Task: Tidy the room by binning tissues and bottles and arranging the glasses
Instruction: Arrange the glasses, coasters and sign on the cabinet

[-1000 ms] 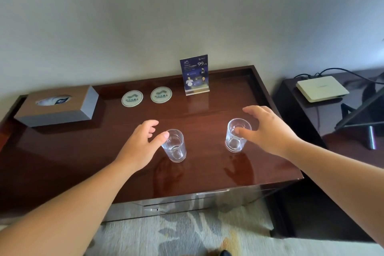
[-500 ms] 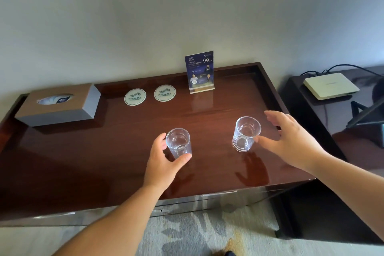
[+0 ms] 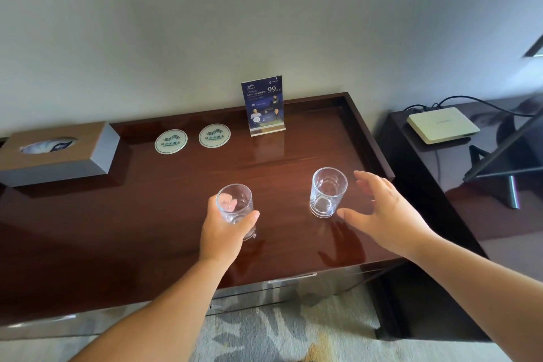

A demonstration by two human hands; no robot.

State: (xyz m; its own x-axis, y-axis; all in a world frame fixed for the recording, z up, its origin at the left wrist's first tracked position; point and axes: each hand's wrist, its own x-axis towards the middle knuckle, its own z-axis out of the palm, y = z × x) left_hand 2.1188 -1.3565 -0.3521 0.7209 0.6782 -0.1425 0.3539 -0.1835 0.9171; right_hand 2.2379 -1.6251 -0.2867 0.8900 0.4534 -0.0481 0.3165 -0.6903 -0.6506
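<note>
Two clear drinking glasses stand upright on the dark wooden desk (image 3: 88, 229). My left hand (image 3: 223, 229) is wrapped around the left glass (image 3: 235, 206), thumb on its right side and fingers showing through the glass. The right glass (image 3: 327, 192) stands free in the middle right of the desk. My right hand (image 3: 385, 211) is spread just to the right of it, thumb near its base, fingers apart and not touching it. Two round white coasters (image 3: 171, 142) (image 3: 214, 135) lie near the back wall.
A grey tissue box (image 3: 58, 156) sits at the back left. A blue card in a clear stand (image 3: 263, 106) is at the back centre. A lower side table on the right holds a white box (image 3: 442, 124) with cables. Patterned carpet lies below the desk front.
My left hand has closed around the left glass from the near side. My right hand has drawn a little away from the right glass and stays spread beside it.
</note>
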